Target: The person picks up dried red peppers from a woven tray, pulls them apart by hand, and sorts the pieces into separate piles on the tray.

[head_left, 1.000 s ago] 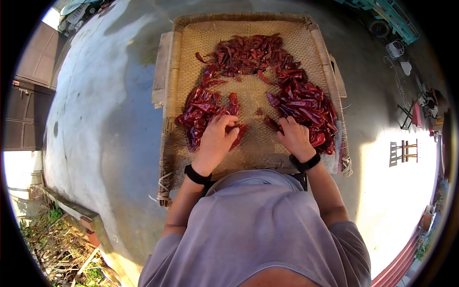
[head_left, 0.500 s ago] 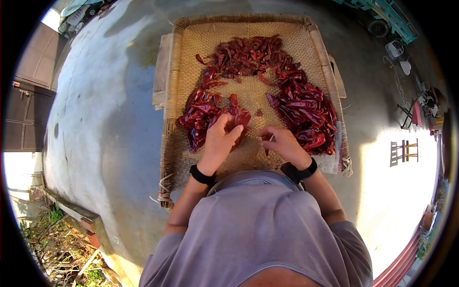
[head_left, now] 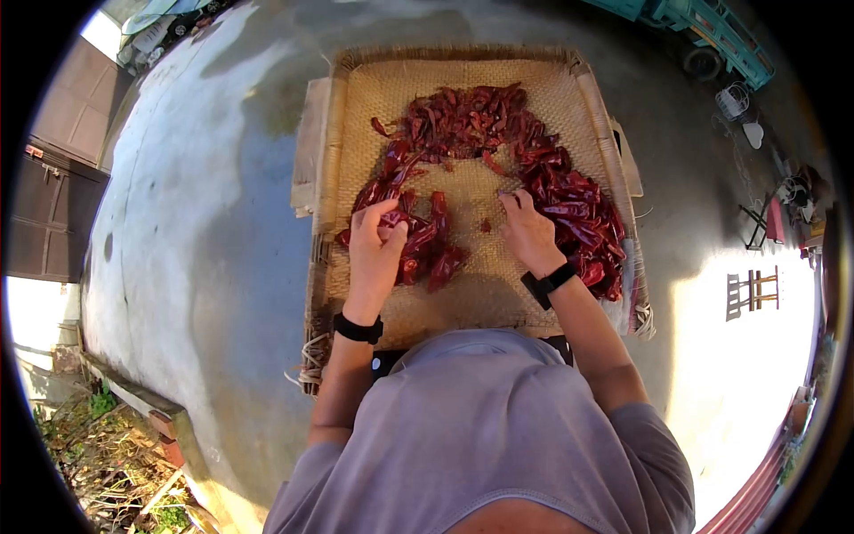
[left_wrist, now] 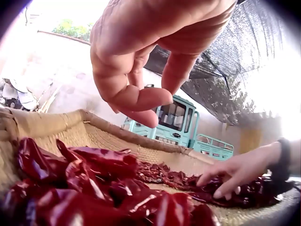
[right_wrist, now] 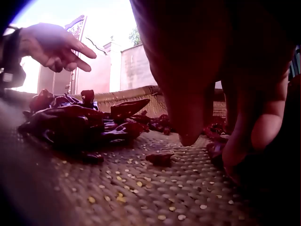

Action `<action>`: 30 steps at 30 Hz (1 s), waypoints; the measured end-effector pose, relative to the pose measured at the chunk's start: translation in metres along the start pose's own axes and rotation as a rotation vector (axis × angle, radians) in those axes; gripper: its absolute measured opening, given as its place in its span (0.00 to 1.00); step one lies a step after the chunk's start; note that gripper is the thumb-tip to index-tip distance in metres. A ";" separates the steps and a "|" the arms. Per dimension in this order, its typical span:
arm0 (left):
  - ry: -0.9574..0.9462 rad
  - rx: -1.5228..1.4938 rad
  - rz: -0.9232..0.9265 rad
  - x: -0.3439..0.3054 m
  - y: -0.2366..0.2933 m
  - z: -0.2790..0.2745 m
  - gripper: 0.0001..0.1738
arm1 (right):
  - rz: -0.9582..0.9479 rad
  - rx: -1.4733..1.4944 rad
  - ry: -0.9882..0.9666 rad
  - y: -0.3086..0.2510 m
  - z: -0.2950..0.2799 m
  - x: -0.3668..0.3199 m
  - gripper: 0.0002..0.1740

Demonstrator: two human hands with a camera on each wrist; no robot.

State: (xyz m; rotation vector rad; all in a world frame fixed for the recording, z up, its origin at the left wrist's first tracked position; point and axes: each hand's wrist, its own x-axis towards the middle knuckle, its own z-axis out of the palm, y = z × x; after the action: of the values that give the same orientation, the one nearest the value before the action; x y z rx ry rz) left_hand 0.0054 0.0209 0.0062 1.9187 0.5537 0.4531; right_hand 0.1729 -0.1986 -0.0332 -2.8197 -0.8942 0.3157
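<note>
Dried red chili peppers lie on a woven tray (head_left: pixel 485 307) in a left pile (head_left: pixel 418 236), a right pile (head_left: pixel 578 209) and a far pile (head_left: pixel 467 116). My left hand (head_left: pixel 375 254) hovers above the left pile with fingers loosely bent. In the left wrist view nothing shows between its thumb and fingers, and glossy peppers (left_wrist: pixel 89 174) lie below. My right hand (head_left: pixel 531 233) reaches down at the inner edge of the right pile. Its fingers (right_wrist: pixel 188 127) are spread, with a dark pepper (right_wrist: pixel 216 150) right by the fingertips. A pepper scrap (right_wrist: pixel 160 159) lies on the weave near it.
Pale seeds (right_wrist: pixel 136 183) are scattered over the weave. The tray's raised rim (head_left: pixel 322 196) surrounds the piles, and boards (head_left: pixel 307 151) stick out under its sides. A teal truck (head_left: pixel 721 36) stands beyond at the far right, a small wooden chair (head_left: pixel 763 289) off to the right.
My left hand lifts away from a pepper, now lying at the left pile's inner side, and moves left. My right hand swings inward, then forward to the right pile's inner edge.
</note>
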 end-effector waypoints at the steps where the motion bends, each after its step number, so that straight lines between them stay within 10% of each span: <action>1: -0.051 -0.045 0.024 -0.003 0.000 0.008 0.19 | -0.038 0.009 0.073 0.005 0.009 0.005 0.25; 7: -0.390 -0.058 0.067 -0.018 0.008 0.046 0.17 | -0.120 0.037 0.099 0.014 0.029 0.013 0.18; 14: -0.203 0.112 0.365 -0.016 -0.003 0.060 0.29 | -0.263 0.734 -0.025 -0.029 -0.011 -0.032 0.12; 18: -0.372 0.177 0.150 -0.018 -0.001 0.056 0.20 | -0.159 1.002 -0.238 -0.038 -0.033 -0.050 0.12; 22: -0.256 0.253 0.126 -0.015 0.004 0.038 0.17 | -0.275 0.390 0.372 0.003 -0.040 -0.055 0.17; 30: 0.132 0.300 0.068 0.004 0.002 0.006 0.26 | 0.130 -0.094 0.383 0.076 -0.050 -0.052 0.27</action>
State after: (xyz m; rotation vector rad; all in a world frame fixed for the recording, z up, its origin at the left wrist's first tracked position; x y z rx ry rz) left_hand 0.0123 0.0180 0.0058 2.2102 0.6746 0.5692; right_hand 0.1852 -0.2951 0.0059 -2.8813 -0.6589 -0.2518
